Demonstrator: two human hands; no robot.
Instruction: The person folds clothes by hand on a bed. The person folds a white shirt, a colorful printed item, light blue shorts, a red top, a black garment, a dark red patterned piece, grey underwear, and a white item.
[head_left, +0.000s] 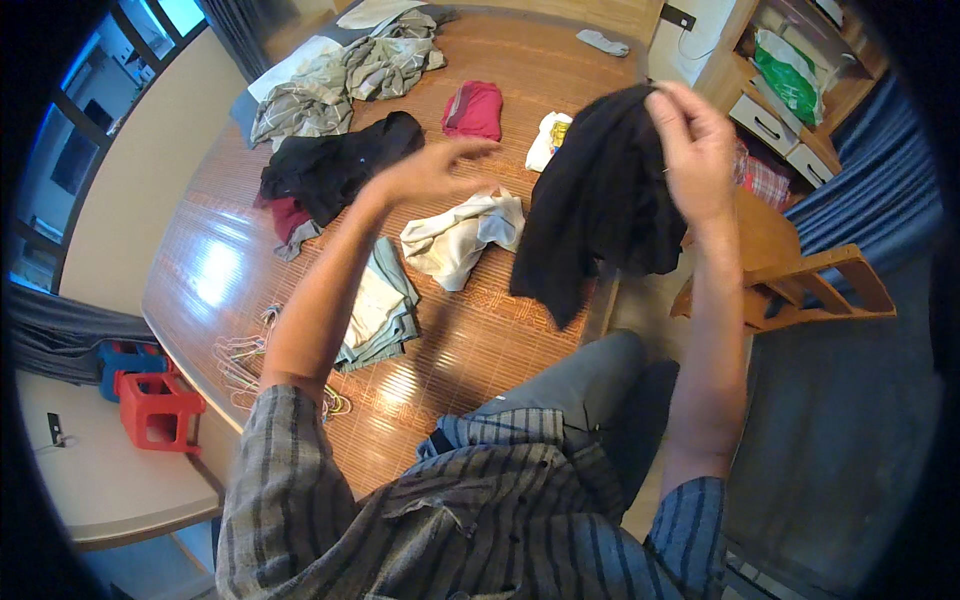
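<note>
From my raised right hand (690, 150) hangs a black garment (600, 187), pinched at its top between thumb and fingers. My left hand (442, 172) is held out with fingers apart and nothing in it, slightly blurred. Below the left hand a cream garment (450, 240) lies crumpled on the bamboo mat (480, 345) of the bed. Another black garment (337, 161) lies spread past my left wrist, partly over a dark red and grey cloth (292, 225). Beside my left forearm are folded light-blue and cream clothes (375, 307), partly hidden by the arm.
A folded pink-red garment (474, 111), a white printed cloth (546, 142) and a grey cloth (602, 43) lie farther back. Rumpled bedding (330, 82) is at the far left. Wire hangers (244, 352) lie at the left edge. A wooden chair (810, 285) stands right, red stool (157, 409) left.
</note>
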